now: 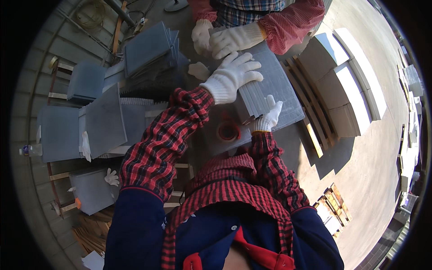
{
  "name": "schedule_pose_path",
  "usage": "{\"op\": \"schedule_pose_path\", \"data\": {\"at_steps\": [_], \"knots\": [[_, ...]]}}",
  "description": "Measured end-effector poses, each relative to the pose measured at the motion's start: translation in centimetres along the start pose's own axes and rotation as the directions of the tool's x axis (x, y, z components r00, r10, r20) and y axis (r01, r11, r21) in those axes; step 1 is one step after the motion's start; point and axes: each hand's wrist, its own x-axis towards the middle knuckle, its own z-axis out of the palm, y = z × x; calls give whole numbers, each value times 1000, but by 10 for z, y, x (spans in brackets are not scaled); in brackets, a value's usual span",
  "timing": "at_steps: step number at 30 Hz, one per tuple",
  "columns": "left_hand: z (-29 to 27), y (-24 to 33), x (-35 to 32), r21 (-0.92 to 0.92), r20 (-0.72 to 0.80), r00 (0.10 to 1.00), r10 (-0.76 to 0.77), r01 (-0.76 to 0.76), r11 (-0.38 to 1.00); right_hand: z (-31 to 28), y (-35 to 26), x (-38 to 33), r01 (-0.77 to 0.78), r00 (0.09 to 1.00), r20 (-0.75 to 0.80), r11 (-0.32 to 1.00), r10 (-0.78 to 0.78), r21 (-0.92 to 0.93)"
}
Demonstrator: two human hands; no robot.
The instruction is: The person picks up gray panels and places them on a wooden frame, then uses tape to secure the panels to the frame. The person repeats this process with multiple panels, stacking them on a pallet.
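Note:
My left hand [230, 77], in a white knit glove, lies with fingers spread across the far part of a bundle of long grey strips [253, 100]. At the bundle's near end is my right hand [268, 118], also gloved, its visible fingers apart and its palm side against the strip ends. Beneath the bundle is a grey sheet-topped work surface [288, 101]. Across from me, another person's gloved hands [234, 41] rest at the bundle's far end, close to my left fingertips. A red-rimmed tape roll [228, 131] sits left of my right hand.
Stacks of grey sheets [148, 49] and leaning panels [105, 121] fill the left side. A loose white glove [111, 177] lies on a lower-left stack. Wooden pallet slats [310, 105] and pale stacked boards [344, 94] stand at right. A bottle [30, 150] is at far left.

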Motion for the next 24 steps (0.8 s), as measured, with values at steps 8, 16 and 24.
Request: {"op": "schedule_pose_path", "data": {"at_steps": [8,16,24], "knots": [[5,9,3,-65,-177,983,50,-63,996,-9,-3,-9,95,994,-56,990,-90,108],[9,15,6,-10,-120,991,56,-58,998,1,5,-6,99,995,-46,952,-90,288],[-1,15,-12,19,-130,990,-48,51,998,-5,17,12,60,975,207,990,-85,127]]}}
